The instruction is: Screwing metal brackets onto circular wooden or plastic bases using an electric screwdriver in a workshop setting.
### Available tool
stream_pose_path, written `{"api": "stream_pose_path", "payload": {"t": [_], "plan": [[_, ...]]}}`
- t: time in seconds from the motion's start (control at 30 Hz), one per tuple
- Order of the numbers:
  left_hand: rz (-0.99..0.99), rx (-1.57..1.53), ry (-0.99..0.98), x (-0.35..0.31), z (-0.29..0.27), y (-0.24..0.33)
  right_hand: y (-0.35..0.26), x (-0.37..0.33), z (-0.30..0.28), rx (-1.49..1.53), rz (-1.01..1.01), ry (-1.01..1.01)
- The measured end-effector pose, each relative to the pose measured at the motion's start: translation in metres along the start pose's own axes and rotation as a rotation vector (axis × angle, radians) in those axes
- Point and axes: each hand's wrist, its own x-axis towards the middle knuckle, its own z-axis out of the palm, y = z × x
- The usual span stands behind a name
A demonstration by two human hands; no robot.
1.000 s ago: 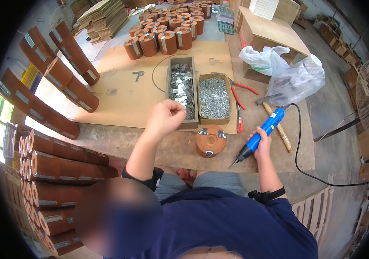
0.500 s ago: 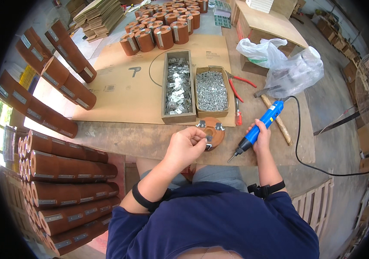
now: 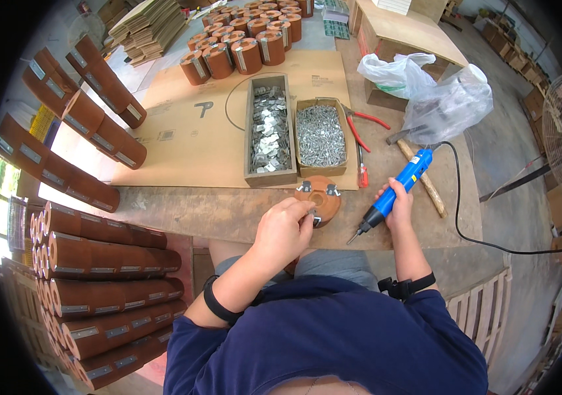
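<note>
My right hand (image 3: pixel 398 209) is wrapped round a blue electric screwdriver (image 3: pixel 399 187). Its bit points down and to the left, held clear of the round piece. On the near part of the table stands a reddish-brown round block (image 3: pixel 329 202) with a central hole. Metal clips sit at its far rim on both sides, and one shows at the near rim. My left hand (image 3: pixel 284 227) reaches its left near side, thumb and fingers pinched on a small grey metal piece (image 3: pixel 312 212), mostly hidden by the fingertips.
Beyond the block are a wooden tray (image 3: pixel 251 131) of metal plates and a cardboard box (image 3: pixel 321 172) of screws. Red-handled pliers (image 3: pixel 360 131), a hammer (image 3: pixel 429 184) and plastic bags (image 3: pixel 449 105) lie right. Stacked brown cylinders (image 3: pixel 106 257) stand left; a black cord (image 3: pixel 465 224) trails right.
My left hand has moved slightly right and down, bringing the small metal piece from over the block's middle to its near left side. The right hand with the screwdriver stays nearly still.
</note>
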Motion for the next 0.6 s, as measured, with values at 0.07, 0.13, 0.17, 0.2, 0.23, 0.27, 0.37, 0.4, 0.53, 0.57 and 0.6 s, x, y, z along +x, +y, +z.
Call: {"api": "stream_pose_path", "payload": {"t": [0.07,0.13,0.17,0.2,0.23,0.27,0.37,0.4,0.53,0.57,0.6], "plan": [[0.037,0.047,0.011,-0.002,0.002,-0.001,0.0,0.0,0.0,0.0,0.002,0.003],[0.075,0.094,0.023,-0.004,0.004,-0.001,0.0,0.0,0.0,0.0,0.003,0.004],[0.126,0.165,0.029,-0.004,0.005,-0.001,0.0,-0.001,0.001,-0.004,0.003,0.004],[0.178,0.235,0.034,-0.005,0.005,-0.001,0.0,-0.001,0.001,-0.009,0.004,0.004],[0.177,0.235,0.035,-0.005,0.005,-0.001,0.0,-0.001,0.001,-0.009,0.004,0.003],[0.178,0.257,0.02,-0.005,0.004,-0.001,0.0,0.0,0.001,-0.006,0.004,0.002],[0.186,0.256,-0.016,-0.003,-0.001,-0.003,0.0,0.0,0.001,-0.005,0.002,0.006],[0.193,0.234,-0.035,-0.001,-0.003,-0.004,0.0,0.0,0.001,-0.007,-0.001,0.01],[0.213,0.148,-0.086,0.012,-0.014,0.0,0.001,0.001,-0.001,-0.006,0.002,0.0],[0.283,0.213,-0.1,0.015,-0.016,0.0,0.0,-0.001,0.001,-0.016,-0.001,0.012],[0.353,0.278,-0.115,0.017,-0.017,-0.001,-0.001,-0.002,0.001,-0.027,-0.004,0.025]]}}
